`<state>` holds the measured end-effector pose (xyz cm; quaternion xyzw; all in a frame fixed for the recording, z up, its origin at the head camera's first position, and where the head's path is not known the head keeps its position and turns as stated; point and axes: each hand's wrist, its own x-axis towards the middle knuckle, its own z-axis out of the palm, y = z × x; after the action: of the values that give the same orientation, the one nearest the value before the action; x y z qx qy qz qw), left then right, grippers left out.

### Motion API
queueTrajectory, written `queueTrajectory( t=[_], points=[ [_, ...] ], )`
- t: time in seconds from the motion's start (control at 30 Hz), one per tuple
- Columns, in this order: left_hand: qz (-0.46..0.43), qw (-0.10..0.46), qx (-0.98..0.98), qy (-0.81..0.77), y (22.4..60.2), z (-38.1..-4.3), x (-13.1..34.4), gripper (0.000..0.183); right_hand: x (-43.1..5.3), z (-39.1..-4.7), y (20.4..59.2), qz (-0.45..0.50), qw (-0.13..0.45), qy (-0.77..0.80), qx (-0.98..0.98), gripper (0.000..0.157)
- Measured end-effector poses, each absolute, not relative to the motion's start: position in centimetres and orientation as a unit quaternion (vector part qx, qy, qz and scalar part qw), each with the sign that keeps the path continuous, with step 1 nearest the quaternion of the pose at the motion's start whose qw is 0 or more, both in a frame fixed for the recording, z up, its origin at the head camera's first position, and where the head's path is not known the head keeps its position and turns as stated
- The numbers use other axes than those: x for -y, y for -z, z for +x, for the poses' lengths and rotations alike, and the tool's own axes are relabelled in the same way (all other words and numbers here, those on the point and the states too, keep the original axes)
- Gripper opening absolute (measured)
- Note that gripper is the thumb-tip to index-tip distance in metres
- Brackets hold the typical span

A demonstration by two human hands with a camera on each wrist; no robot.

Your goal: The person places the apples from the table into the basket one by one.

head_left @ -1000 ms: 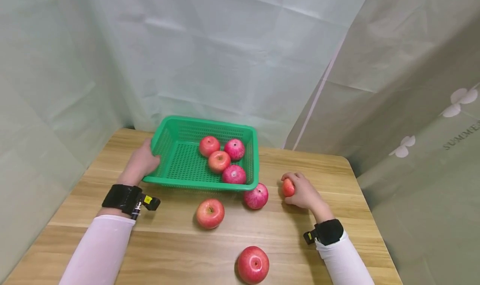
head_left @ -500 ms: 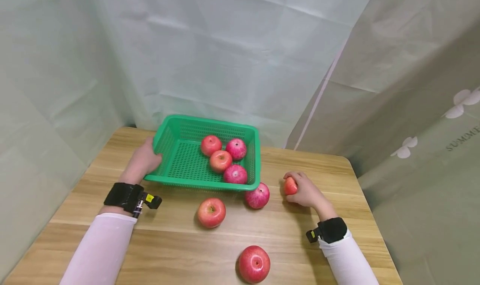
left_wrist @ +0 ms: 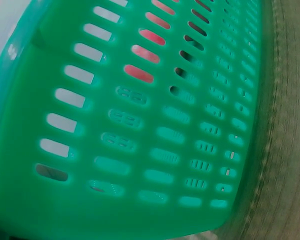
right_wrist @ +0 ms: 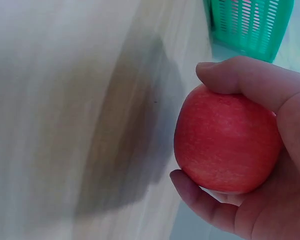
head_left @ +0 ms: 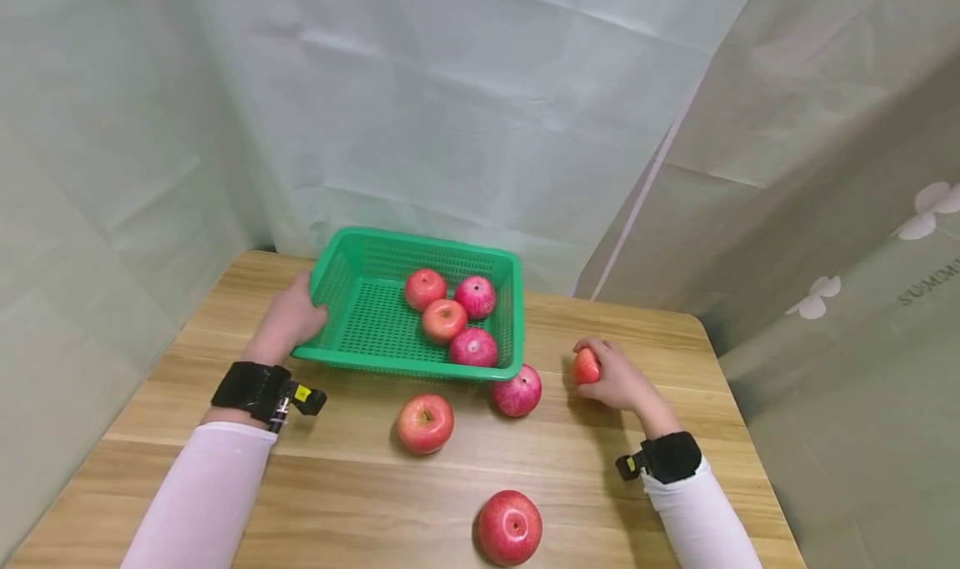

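Observation:
My left hand (head_left: 296, 315) grips the left end of a green plastic basket (head_left: 405, 367), thumb over the rim. Several red apples (head_left: 444, 321) lie inside it, toward the right. In the left wrist view the slotted wall of the basket (left_wrist: 155, 135) fills most of the picture, with red showing through the slots. Right of the basket, my right hand (head_left: 618, 377) holds a red apple (head_left: 587, 366). The right wrist view shows that apple (right_wrist: 227, 140) between thumb and curled fingers, close over the table, with a shadow beside it.
A dark pink apple (head_left: 517, 392) sits at the basket's front right corner. Two more apples stand on the wooden table (head_left: 337, 502): one apple (head_left: 425, 424) in front of the basket, another apple (head_left: 510, 527) near the front. Pale curtains (head_left: 480, 119) hang behind and at both sides.
The whole scene has shifted slightly right in the head view. Both hands keep their holds, and the apple in my right hand has barely moved relative to the table.

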<state>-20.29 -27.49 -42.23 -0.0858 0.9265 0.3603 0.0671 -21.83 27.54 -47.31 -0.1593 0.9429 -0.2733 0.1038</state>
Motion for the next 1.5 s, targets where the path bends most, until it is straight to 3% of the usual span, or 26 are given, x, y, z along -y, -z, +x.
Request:
queueTrajectory(
  t=[0.93,1.3,1.5],
  points=[
    [-0.091,0.071,-0.924,-0.366,42.2,-20.3,27.4,0.072,-24.8,-22.9,42.7,-0.179,0.009,0.308,-0.934,0.066],
    [-0.090,0.074,-0.924,-0.365,42.2,-20.5,27.5,0.072,-21.3,-23.7,39.5,-0.198,-0.022,0.313,-0.929,0.061],
    [-0.093,0.077,-0.924,-0.362,41.9,-20.3,27.4,0.071,-18.8,-24.0,38.8,-0.208,-0.009,0.322,-0.924,0.064]
  ],
)
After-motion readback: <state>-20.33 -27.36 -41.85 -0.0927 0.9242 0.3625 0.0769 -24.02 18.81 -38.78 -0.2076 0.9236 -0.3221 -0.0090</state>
